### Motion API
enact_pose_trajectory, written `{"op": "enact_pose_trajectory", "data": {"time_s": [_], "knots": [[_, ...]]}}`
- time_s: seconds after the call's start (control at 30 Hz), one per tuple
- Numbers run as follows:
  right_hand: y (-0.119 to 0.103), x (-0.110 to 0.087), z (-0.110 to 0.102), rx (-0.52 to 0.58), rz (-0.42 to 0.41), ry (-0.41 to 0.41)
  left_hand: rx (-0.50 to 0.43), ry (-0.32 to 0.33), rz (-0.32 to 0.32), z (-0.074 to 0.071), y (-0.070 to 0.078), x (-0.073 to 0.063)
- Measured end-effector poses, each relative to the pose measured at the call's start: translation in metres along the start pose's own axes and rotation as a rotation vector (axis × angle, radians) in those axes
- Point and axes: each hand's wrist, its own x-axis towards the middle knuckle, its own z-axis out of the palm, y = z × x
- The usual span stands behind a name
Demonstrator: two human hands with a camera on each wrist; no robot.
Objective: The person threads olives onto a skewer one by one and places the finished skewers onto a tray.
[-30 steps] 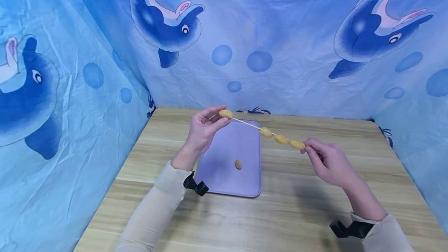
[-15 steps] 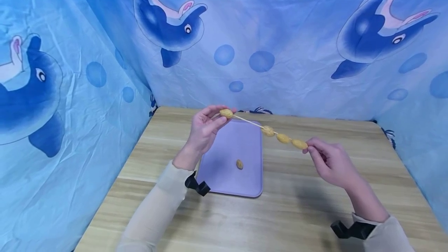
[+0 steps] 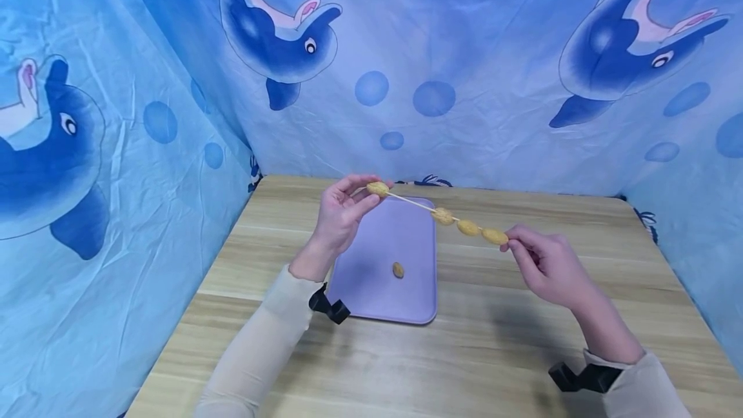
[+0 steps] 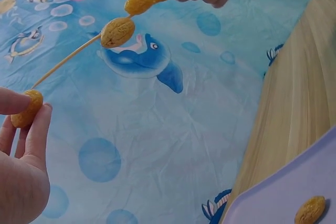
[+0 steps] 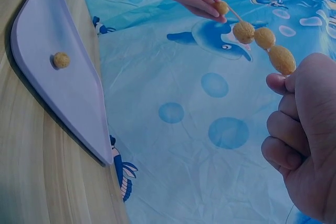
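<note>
A thin wooden skewer (image 3: 409, 202) slants between my two hands above the table. Three wrinkled yellow-brown oval fruits, like dried dates, sit on it towards its right end; the middle one (image 3: 468, 228) is close to its neighbours. My right hand (image 3: 548, 266) pinches the skewer's right end, right beside the last fruit (image 3: 495, 236). With thumb and fingertips, my left hand (image 3: 342, 215) pinches another such fruit (image 3: 378, 189) at the skewer's left end. In the left wrist view the stick (image 4: 65, 61) meets that fruit's top; how deep it goes cannot be told.
Below the hands a lilac tray (image 3: 377, 302) lies on the wooden table (image 3: 464, 366), with one loose fruit (image 3: 398, 269) on it. Blue curtains (image 3: 499, 147) with whale prints surround the table at the back and sides.
Both hands keep nearly the same hold and place. The head view has shifted slightly. The fruit in the left hand appears a touch nearer the other fruits than half a second ago.
</note>
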Motion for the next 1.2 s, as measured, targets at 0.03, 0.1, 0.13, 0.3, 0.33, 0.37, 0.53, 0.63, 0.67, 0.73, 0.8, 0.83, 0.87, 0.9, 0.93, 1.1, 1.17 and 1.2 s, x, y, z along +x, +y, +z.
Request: {"op": "enact_pose_trajectory", "data": {"time_s": [0.03,0.1,0.13,0.3,0.33,0.37,0.53,0.63,0.67,0.73,0.8,0.83,0.87,0.9,0.93,1.1,1.17,1.2], "knots": [[0.0,0.0,0.0,-0.001,0.0,0.0,0.004,0.005,0.0,0.0,0.0,0.0],[0.0,-0.001,-0.001,-0.004,-0.003,0.004,0.011,0.013,0.001,-0.001,-0.001,-0.001],[0.0,-0.001,-0.001,-0.006,-0.005,0.006,0.014,0.017,0.003,-0.001,-0.001,-0.001],[0.001,-0.003,-0.002,-0.003,-0.002,0.013,0.03,0.024,0.002,0.0,-0.002,-0.001],[0.002,-0.004,-0.002,-0.003,-0.003,0.013,0.036,0.026,0.001,0.001,-0.002,-0.002],[0.002,-0.004,-0.002,-0.002,-0.001,0.011,0.042,0.028,-0.001,0.001,-0.003,-0.002],[0.0,-0.004,-0.001,-0.019,-0.019,0.0,0.101,0.046,-0.002,0.001,-0.008,-0.003],[-0.003,-0.003,-0.002,-0.037,-0.018,-0.003,0.13,0.058,-0.004,0.001,-0.008,-0.003],[-0.004,-0.002,-0.002,-0.041,-0.015,-0.005,0.137,0.061,-0.004,0.001,-0.008,-0.003],[-0.006,-0.002,-0.001,-0.045,-0.014,-0.005,0.144,0.065,-0.007,0.001,-0.008,-0.004],[-0.006,-0.002,0.001,-0.044,-0.019,-0.003,0.145,0.067,-0.01,0.002,-0.008,-0.004],[-0.006,-0.001,0.002,-0.041,-0.021,-0.004,0.144,0.069,-0.01,0.002,-0.009,-0.005],[-0.006,-0.001,0.002,-0.037,-0.019,-0.006,0.143,0.069,-0.01,0.002,-0.009,-0.005],[-0.006,-0.001,0.003,-0.035,-0.019,-0.007,0.144,0.068,-0.01,0.002,-0.009,-0.005],[-0.007,0.0,0.003,-0.033,-0.018,-0.009,0.144,0.068,-0.009,0.002,-0.01,-0.005],[-0.007,0.002,0.005,-0.028,-0.013,-0.015,0.136,0.064,-0.008,0.004,-0.012,-0.003],[-0.007,0.003,0.007,-0.022,-0.018,-0.016,0.13,0.063,-0.011,0.005,-0.011,-0.003],[-0.007,0.004,0.008,-0.018,-0.02,-0.017,0.127,0.063,-0.013,0.005,-0.011,-0.003]]}}
